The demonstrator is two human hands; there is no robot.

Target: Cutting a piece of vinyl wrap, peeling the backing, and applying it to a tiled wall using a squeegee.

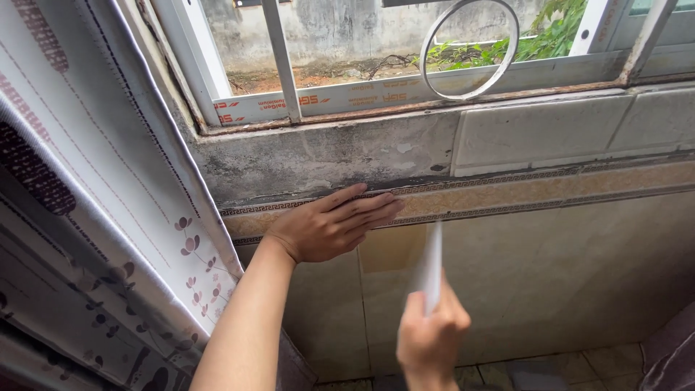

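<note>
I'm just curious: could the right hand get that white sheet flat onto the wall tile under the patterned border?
Probably yes. The right hand holds the white sheet close before the bare tile; the left hand rests higher, on the patterned border.

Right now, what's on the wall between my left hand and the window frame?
Head view: above the left hand comes a patterned border strip, then the stained grey sill up to the window frame. Nothing else sits there.

Left hand [329, 230] flat, palm down, fingers [373, 206] extended together, forearm stretched up from lower left, right hand [428, 337] below it, fist closed, thumb and fingers pinched, knuckles toward camera
</note>
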